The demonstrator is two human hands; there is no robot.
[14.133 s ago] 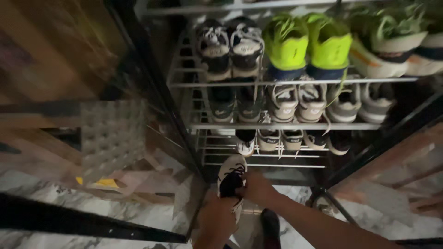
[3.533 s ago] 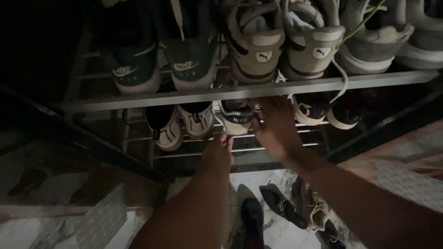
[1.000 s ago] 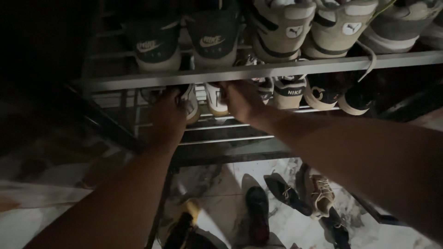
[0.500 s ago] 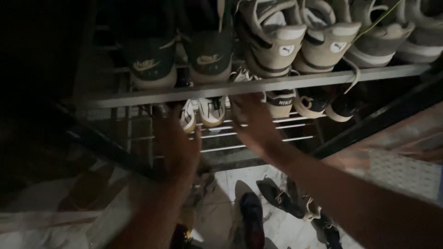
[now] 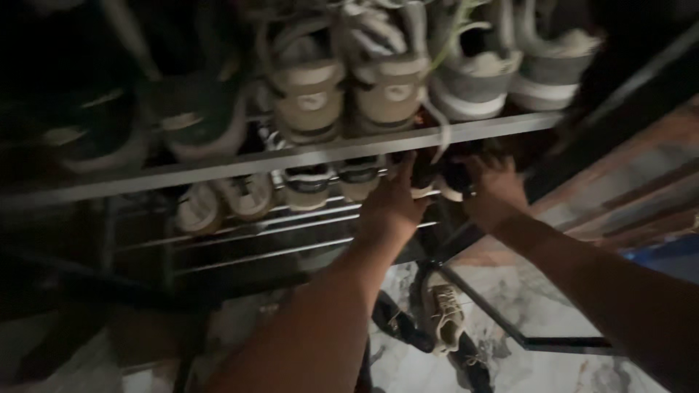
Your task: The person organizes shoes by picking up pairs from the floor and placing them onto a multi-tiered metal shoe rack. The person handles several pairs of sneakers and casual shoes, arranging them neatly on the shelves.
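Note:
The picture is dark and blurred. Both of my hands reach into the lower shelf (image 5: 240,240) of a metal shoe rack. My left hand (image 5: 393,207) has its fingers stretched up against the heel of a dark shoe with a white sole (image 5: 422,182). My right hand (image 5: 495,191) is curled just right of a second dark shoe (image 5: 453,183), touching or very near it. Whether it grips is hidden in the dark. Left of these stand a dark-and-white pair (image 5: 306,185) and a pale pair (image 5: 218,204).
The upper shelf rail (image 5: 306,156) carries dark green shoes (image 5: 196,124), a beige pair (image 5: 349,94) and a grey pair (image 5: 510,76). On the marble floor (image 5: 539,371) lie a light lace-up shoe (image 5: 445,316) and dark shoes (image 5: 397,327). A dark door frame (image 5: 502,309) slants at right.
The view has swung right. Both hands moved from the pale and dark-and-white pairs to the dark pair at the shelf's right end.

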